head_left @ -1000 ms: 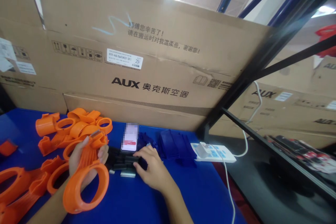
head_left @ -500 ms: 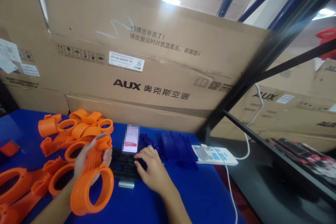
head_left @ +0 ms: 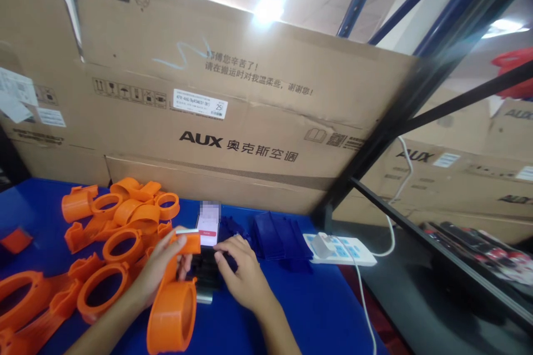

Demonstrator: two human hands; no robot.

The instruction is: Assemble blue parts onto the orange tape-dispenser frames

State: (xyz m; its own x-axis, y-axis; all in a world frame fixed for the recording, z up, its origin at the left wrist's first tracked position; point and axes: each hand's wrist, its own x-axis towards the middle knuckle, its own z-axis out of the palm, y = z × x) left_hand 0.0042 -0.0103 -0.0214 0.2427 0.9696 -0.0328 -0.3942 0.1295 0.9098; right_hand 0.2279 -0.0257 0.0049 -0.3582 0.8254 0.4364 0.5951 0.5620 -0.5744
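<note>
My left hand (head_left: 160, 266) is closed around an orange plastic part (head_left: 172, 319) with a wide ring at its lower end. A silvery strip (head_left: 187, 231) lies along the part's upper end. My right hand (head_left: 239, 266) has its fingers bent but apart, with the fingertips over the black strips (head_left: 206, 266) beside the phone; whether they touch is unclear. A phone (head_left: 208, 227) with a lit, partly blurred screen stands behind the strips. A pale metal piece (head_left: 204, 297) shows at their near end.
Several orange ring parts (head_left: 110, 295) cover the left of the blue table (head_left: 233, 333). Dark blue pieces (head_left: 278, 236) and a white power strip (head_left: 358, 249) with a cable lie to the right. A large cardboard box (head_left: 250, 105) walls off the back.
My left hand has moved right and turned the orange part, so its ring now faces sideways and its upper end points right. My right hand has barely moved.
</note>
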